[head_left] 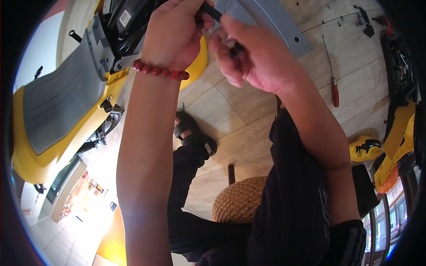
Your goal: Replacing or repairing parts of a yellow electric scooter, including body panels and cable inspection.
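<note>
Black rod-shaped piece [213,12] at twelve o'clock spans our hands: left hand [175,33] curled on its upper end, right hand [255,57] closed around its lower. We judge work midway: bodywork [62,106] at nine exposes dark innards [130,22]; yellow parts [356,153] lie at three; what remains, we cannot tell.

Two hands [175,35] [262,62] — one bracelet [155,71] — one red-handled screwdriver [335,94]

Pale wood-look floor [222,108], woven stool [237,201], bright light [95,221].
</note>
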Tool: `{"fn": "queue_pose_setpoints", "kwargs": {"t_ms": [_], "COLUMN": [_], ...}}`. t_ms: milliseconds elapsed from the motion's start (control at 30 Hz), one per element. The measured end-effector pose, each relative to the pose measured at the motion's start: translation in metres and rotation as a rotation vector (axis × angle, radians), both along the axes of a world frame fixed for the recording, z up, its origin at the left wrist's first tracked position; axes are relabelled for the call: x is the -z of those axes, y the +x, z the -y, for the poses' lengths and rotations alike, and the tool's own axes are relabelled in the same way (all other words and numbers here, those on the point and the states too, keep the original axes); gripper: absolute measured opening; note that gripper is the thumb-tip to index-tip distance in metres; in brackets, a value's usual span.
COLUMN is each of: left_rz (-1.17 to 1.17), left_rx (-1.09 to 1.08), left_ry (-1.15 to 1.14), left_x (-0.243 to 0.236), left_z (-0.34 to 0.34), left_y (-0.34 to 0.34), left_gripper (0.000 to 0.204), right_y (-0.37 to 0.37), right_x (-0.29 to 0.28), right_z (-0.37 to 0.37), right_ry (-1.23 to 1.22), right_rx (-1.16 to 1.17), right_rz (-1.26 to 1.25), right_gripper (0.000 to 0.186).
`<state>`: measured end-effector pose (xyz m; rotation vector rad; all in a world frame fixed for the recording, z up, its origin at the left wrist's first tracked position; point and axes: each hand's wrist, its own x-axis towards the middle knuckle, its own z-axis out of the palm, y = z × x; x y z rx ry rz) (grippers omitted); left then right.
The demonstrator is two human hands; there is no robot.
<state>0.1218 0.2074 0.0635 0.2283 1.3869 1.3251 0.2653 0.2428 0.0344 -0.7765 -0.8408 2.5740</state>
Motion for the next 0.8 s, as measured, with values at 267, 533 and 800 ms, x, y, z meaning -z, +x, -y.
{"fn": "queue_pose_setpoints", "kwargs": {"t_ms": [267,533,800], "left_rz": [-0.195,-0.16,0.025], "left_rx": [-0.118,-0.018,0.062], "left_ry": [-0.086,-0.033,0.054], "left_x": [-0.006,0.004,0.004], "left_z": [0.004,0.006,0.021], "left_y": [0.014,-0.002,-0.009], "left_gripper": [0.021,0.017,0.027], "right_y": [0.003,0.017,0.008], "right_x": [-0.012,-0.005,-0.013], "right_z": [0.006,0.002,0.012], "right_ry": [1.609,0.245,1.212], "right_rx": [-0.2,0.102,-0.116], "right_rz": [0.724,0.135,0.5], "right_gripper": [0.03,0.03,0.024]}}
